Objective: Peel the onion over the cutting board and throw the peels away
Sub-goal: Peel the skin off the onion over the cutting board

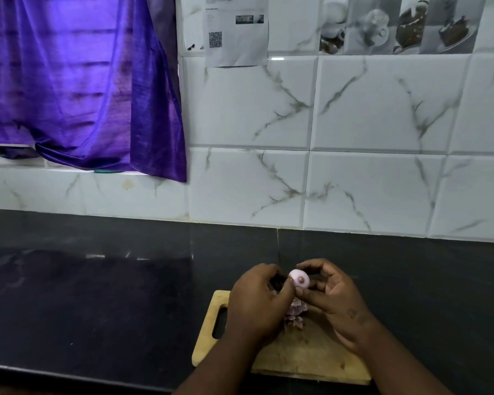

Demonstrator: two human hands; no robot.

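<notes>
From the head camera, a small onion (299, 278) is held in the air over the far edge of a wooden cutting board (300, 356). It is round, pale pink to white and smooth, with its outer skin off on the side that shows. A small brownish end spot faces the camera.

Both hands are closed on it. The right hand (335, 293) pinches it between the thumb below and the curled fingers above and behind. The left hand (258, 300) meets it from the other side, with its thumb tip against the onion's left flank and its fingers curled in behind. The 2 hands are close together, with only the onion between them.

Below them, a small heap of purple-pink onion peels (294, 314) lies on the board between the wrists. The board is light wood with a slot handle at its left end. It sits slightly askew near the front edge of the table (97, 295), a dark, glossy stone surface.

Behind the table rises a wall of white marble-look tiles (382, 109) with grey veins. At upper left a shiny purple curtain (77, 81) hangs over a window ledge. A printed paper sheet (236, 32) with a QR code is stuck on the wall, and to its right is a row of grey picture tiles (397, 24) showing cups and cake.
</notes>
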